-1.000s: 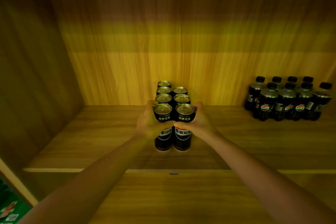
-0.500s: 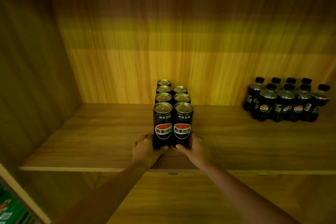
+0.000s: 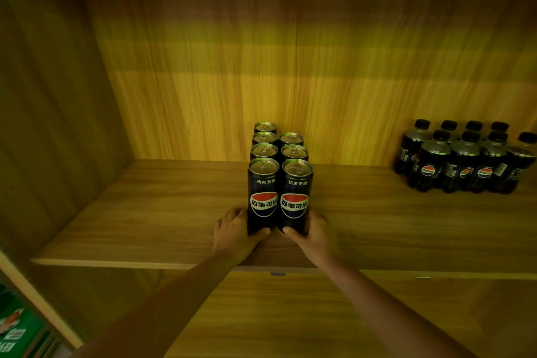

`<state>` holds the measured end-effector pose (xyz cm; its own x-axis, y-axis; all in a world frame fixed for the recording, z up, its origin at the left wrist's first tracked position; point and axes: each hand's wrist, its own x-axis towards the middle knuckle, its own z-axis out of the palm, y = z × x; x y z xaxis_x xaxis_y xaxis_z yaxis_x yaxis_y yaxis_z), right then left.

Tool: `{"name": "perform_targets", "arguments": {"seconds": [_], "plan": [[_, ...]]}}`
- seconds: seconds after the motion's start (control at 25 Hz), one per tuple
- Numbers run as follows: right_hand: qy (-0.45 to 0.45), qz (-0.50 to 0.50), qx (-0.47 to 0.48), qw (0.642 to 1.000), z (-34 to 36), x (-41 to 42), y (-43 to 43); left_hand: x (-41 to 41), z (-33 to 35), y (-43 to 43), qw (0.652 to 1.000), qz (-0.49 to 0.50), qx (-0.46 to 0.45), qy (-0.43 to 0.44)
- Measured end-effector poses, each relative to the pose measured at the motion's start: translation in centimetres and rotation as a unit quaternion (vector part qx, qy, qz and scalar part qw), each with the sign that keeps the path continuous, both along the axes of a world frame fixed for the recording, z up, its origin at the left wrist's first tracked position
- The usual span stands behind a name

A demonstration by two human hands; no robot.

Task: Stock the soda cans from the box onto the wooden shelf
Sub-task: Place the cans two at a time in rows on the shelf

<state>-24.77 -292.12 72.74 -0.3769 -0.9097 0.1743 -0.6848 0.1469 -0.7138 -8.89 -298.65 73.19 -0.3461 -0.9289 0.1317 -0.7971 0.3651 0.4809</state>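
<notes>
Left hand grips front-left can; right hand grips front-right can on shelf.

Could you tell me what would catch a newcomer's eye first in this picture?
Two rows of black soda cans stand in the middle of the wooden shelf, and the left hand and right hand each hold a front one at its base. Dark bottles cluster at the shelf's right end.
</notes>
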Motion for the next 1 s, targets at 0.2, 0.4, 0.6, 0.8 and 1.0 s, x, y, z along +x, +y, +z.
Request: {"name": "perform_targets", "arguments": {"seconds": [0.2,0.4,0.6,0.8,1.0], "plan": [[-0.017,0.010,-0.018,1.000,-0.2,-0.2,-0.1,0.0,-0.2,-0.2,1.000,-0.008,0.007,-0.008],[-0.015,0.008,-0.026,1.000,-0.3,-0.1,0.0,-0.1,-0.4,-0.1,1.000,-0.001,0.001,-0.016],[-0.019,0.016,-0.040,0.999,-0.7,0.0,-0.3,-0.1,-0.6,0.0,1.000,-0.002,-0.020,-0.010],[-0.100,-0.046,-0.094,0.989,0.1,0.5,1.5,2.1,-0.4,0.7,1.000,0.004,-0.019,-0.021],[0.003,0.030,-0.255,0.966,2.1,4.7,5.2,8.9,0.7,2.6,0.994,0.017,-0.107,0.015]]}}
